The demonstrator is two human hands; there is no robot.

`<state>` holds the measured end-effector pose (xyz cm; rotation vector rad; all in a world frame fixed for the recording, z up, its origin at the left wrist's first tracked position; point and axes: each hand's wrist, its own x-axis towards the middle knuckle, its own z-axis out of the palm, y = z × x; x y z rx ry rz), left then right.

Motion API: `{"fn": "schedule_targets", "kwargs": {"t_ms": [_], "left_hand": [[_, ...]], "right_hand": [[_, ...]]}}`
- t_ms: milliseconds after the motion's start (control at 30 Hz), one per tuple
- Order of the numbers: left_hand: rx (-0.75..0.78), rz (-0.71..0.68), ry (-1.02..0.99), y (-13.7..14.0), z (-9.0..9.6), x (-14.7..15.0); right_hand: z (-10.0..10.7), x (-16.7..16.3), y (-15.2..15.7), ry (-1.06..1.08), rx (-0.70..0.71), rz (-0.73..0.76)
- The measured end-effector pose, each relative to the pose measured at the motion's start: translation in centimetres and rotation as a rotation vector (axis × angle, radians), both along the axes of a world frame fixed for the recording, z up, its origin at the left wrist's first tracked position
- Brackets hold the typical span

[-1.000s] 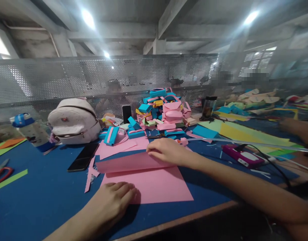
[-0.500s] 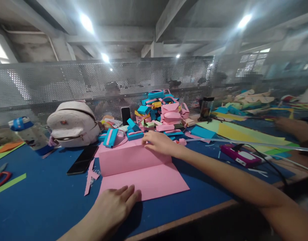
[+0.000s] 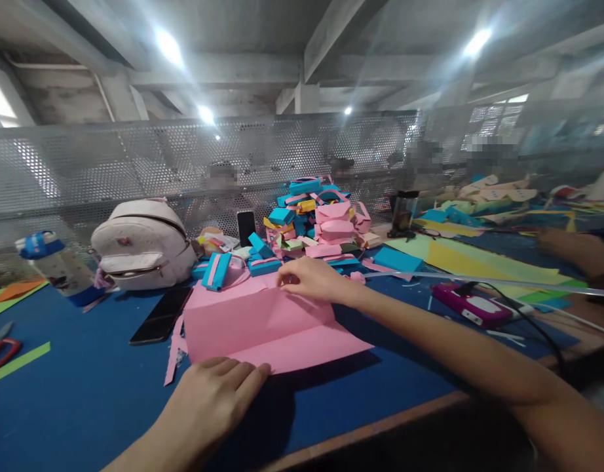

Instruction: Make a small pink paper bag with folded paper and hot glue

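Note:
A sheet of pink paper [image 3: 243, 321] with a crosswise crease stands partly folded on the blue tabletop. Its upper panel tilts up, and the front panel slopes toward me with the right corner raised off the table. My right hand [image 3: 309, 280] pinches the upper edge between thumb and fingers. At the near edge, my left hand [image 3: 223, 393] is closed on the paper with the fingers over it; its thumb is hidden. Just behind the sheet lies a small blue paper box with a pink strip [image 3: 216, 271].
A pile of folded paper boxes [image 3: 334, 223] stands behind. Leftward are a black phone [image 3: 162, 316], white backpack [image 3: 142, 246], bottle [image 3: 61, 269] and red-handled scissors [image 3: 4, 353]. To the right lie a purple power bank [image 3: 471, 305], cable, coloured sheets [image 3: 459, 259] and another person's hand [image 3: 560, 249].
The near edge of the pink paper has risen off the table and moved away from me with my left hand. My right hand has shifted slightly left, and the paper now bends more.

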<state>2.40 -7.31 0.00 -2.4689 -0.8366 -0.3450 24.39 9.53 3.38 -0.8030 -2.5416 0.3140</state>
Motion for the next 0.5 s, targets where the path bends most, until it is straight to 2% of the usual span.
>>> {"fn": "schedule_targets", "kwargs": {"t_ms": [233,333,400,500], "left_hand": [[-0.056,0.084,-0.018,0.1,1.0,-0.2],[-0.111,0.146,-0.035,1.1,0.9,-0.8],[-0.155,0.188,-0.053,2.0,0.9,-1.2],[-0.238,0.245,-0.077,3.1,0.9,-1.6]], "right_hand": [[1.1,1.2,-1.3,-0.009,-0.304,0.25],[2.2,1.8,-2.3,-0.13,-0.387,0.357],[2.5,2.1,-2.9,-0.256,-0.37,0.388],[1.7,2.4,-3.3,-0.37,-0.247,0.332]]}}
